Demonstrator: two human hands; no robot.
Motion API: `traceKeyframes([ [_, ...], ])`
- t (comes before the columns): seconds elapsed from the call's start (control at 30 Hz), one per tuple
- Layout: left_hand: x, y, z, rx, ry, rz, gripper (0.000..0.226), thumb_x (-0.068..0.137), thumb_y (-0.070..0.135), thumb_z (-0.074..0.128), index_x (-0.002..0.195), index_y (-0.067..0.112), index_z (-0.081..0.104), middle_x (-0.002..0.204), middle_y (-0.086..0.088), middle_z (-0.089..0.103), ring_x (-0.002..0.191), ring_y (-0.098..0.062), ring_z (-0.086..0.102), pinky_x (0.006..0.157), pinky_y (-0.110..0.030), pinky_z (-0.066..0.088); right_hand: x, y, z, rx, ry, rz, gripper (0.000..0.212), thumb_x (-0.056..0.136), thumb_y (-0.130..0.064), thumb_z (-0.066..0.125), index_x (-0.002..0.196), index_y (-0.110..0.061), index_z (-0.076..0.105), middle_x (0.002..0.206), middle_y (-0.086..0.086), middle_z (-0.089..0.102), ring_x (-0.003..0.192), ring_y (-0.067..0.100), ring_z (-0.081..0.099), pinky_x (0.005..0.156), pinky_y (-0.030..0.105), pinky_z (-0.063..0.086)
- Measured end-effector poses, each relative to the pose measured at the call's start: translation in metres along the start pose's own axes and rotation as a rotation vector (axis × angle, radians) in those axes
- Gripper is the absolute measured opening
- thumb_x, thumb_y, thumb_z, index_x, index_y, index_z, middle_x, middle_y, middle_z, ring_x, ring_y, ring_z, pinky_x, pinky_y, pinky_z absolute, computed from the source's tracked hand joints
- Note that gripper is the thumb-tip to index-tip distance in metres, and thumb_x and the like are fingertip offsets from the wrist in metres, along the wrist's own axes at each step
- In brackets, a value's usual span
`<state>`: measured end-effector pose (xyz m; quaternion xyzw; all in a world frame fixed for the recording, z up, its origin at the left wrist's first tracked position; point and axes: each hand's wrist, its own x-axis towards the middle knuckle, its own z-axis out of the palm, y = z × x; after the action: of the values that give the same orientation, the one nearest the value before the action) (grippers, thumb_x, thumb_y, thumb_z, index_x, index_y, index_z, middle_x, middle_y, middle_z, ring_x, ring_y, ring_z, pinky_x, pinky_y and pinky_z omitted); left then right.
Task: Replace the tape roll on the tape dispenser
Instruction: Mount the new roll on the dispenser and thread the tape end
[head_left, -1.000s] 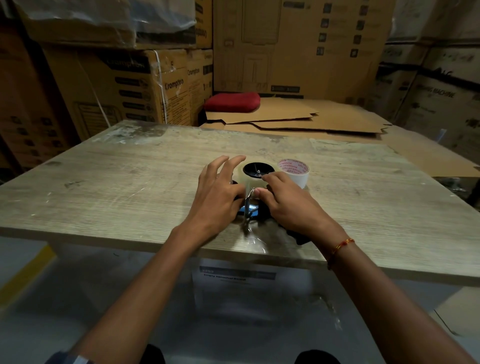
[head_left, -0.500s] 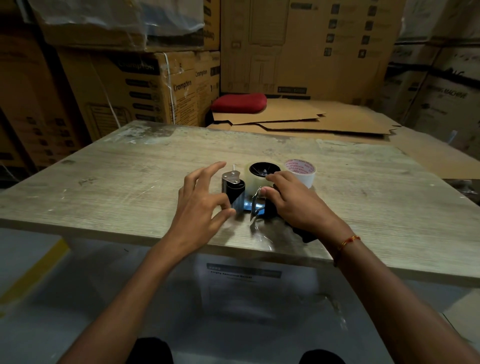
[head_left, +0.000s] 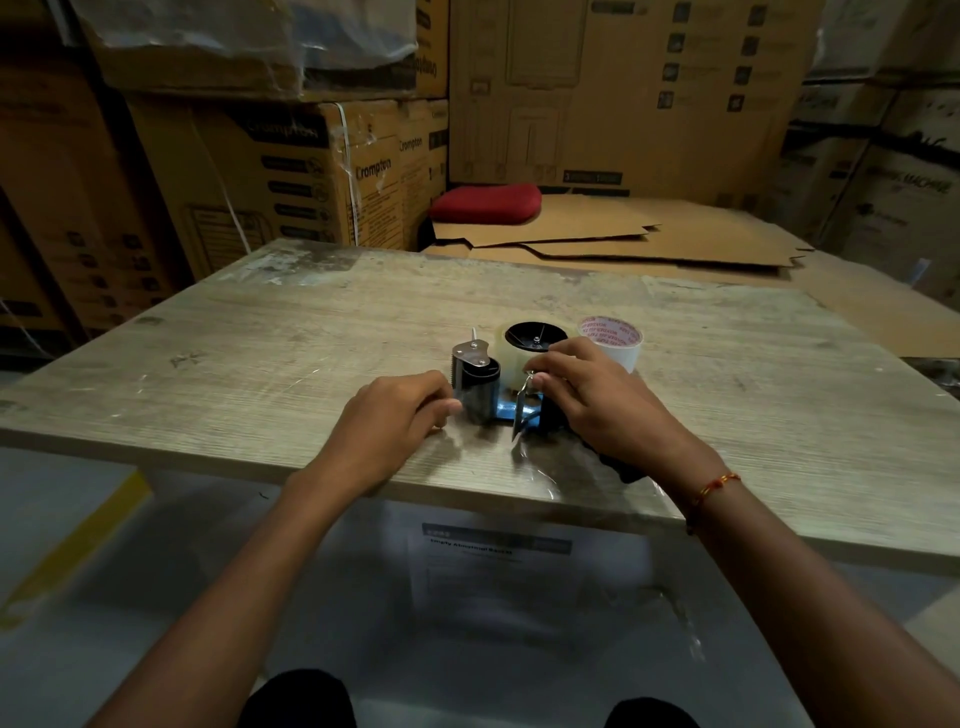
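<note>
The tape dispenser (head_left: 493, 387) lies on its side at frame centre on the wooden table (head_left: 260, 364), with a clear tape roll (head_left: 506, 345) seated on its black hub, and a second roll (head_left: 613, 343) with red print stands just right of it. The left hand (head_left: 395, 421) has curled fingers, its tips at the black roller end; whether they pinch anything cannot be told. The right hand (head_left: 597, 400) covers the handle and pinches a metal flap (head_left: 522, 410) between thumb and forefinger.

A warehouse or stockroom.
Printed cardboard cartons (head_left: 291, 176) stand stacked high all round, flattened cardboard sheets (head_left: 623, 234) lie piled behind a worn wooden table (head_left: 260, 364), and the light is dim.
</note>
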<state>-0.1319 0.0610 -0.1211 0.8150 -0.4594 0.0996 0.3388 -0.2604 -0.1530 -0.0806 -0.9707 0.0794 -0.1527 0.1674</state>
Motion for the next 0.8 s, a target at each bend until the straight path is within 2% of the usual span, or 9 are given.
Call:
traceKeyframes([
  [0.07, -0.003, 0.000, 0.000, -0.233, 0.000, -0.067, 0.026, 0.099, 0.033, 0.053, 0.086, 0.017, 0.069, 0.075, 0.006, 0.070, 0.068, -0.009, 0.066, 0.068, -0.037, 0.057, 0.000, -0.001, 0.000, 0.000, 0.000, -0.001, 0.036, 0.104, -0.044, 0.041, 0.133, -0.032, 0.058, 0.139, -0.007, 0.047, 0.113, 0.011, 0.053, 0.086, 0.035, 0.050],
  [0.13, -0.005, 0.001, 0.000, -0.346, 0.029, -0.128, 0.031, 0.100, 0.039, 0.050, 0.090, 0.018, 0.071, 0.078, 0.006, 0.071, 0.069, -0.009, 0.066, 0.071, -0.039, 0.058, 0.001, -0.001, 0.001, 0.003, 0.003, 0.001, 0.035, 0.104, -0.043, 0.041, 0.133, -0.032, 0.058, 0.139, -0.007, 0.047, 0.112, 0.011, 0.053, 0.084, 0.033, 0.048],
  [0.23, -0.010, 0.008, 0.003, -0.254, -0.023, -0.146, 0.058, 0.083, 0.074, 0.046, 0.092, 0.022, 0.069, 0.084, 0.009, 0.068, 0.076, -0.007, 0.063, 0.069, -0.032, 0.054, 0.001, -0.001, 0.002, 0.008, 0.009, 0.005, 0.035, 0.104, -0.042, 0.042, 0.133, -0.031, 0.059, 0.138, -0.008, 0.048, 0.113, 0.012, 0.054, 0.084, 0.034, 0.048],
  [0.3, -0.011, 0.015, 0.008, -0.117, -0.051, -0.158, 0.061, 0.073, 0.080, 0.052, 0.091, 0.023, 0.064, 0.086, 0.012, 0.062, 0.078, -0.004, 0.055, 0.066, -0.025, 0.047, 0.002, 0.000, 0.002, 0.015, 0.012, 0.009, 0.035, 0.104, -0.042, 0.042, 0.132, -0.031, 0.059, 0.138, -0.008, 0.048, 0.114, 0.012, 0.055, 0.086, 0.035, 0.049],
  [0.4, -0.005, 0.020, 0.017, 0.001, 0.016, -0.156, 0.035, 0.080, 0.058, 0.067, 0.091, 0.025, 0.060, 0.085, 0.017, 0.056, 0.075, 0.001, 0.047, 0.063, -0.023, 0.038, 0.002, 0.001, 0.004, 0.015, 0.015, 0.006, 0.034, 0.104, -0.042, 0.043, 0.131, -0.031, 0.060, 0.138, -0.008, 0.049, 0.114, 0.012, 0.054, 0.086, 0.035, 0.049],
  [0.5, -0.001, 0.020, 0.019, -0.058, 0.065, -0.152, 0.013, 0.087, 0.031, 0.072, 0.083, 0.023, 0.063, 0.084, 0.013, 0.060, 0.071, -0.002, 0.054, 0.064, -0.025, 0.042, 0.002, 0.002, 0.004, 0.023, 0.021, -0.002, 0.034, 0.104, -0.042, 0.043, 0.130, -0.031, 0.061, 0.137, -0.008, 0.050, 0.114, 0.013, 0.055, 0.087, 0.037, 0.050],
  [0.63, -0.003, 0.015, 0.011, -0.190, 0.078, -0.160, 0.015, 0.086, 0.020, 0.074, 0.075, 0.020, 0.063, 0.085, 0.006, 0.064, 0.073, -0.008, 0.062, 0.067, -0.020, 0.047, 0.003, 0.002, 0.006, -0.045, 0.016, 0.001, 0.035, 0.104, -0.046, 0.040, 0.132, -0.035, 0.057, 0.138, -0.010, 0.049, 0.110, 0.016, 0.058, 0.085, 0.041, 0.052],
  [0.8, -0.004, 0.014, 0.009, -0.257, -0.035, -0.136, 0.016, 0.086, 0.018, 0.073, 0.074, 0.018, 0.062, 0.084, 0.005, 0.064, 0.078, -0.010, 0.060, 0.069, -0.019, 0.045, 0.005, 0.004, 0.008, -0.191, 0.019, 0.012, 0.038, 0.103, -0.053, 0.033, 0.135, -0.042, 0.050, 0.145, -0.009, 0.046, 0.108, 0.029, 0.061, 0.082, 0.043, 0.052],
])
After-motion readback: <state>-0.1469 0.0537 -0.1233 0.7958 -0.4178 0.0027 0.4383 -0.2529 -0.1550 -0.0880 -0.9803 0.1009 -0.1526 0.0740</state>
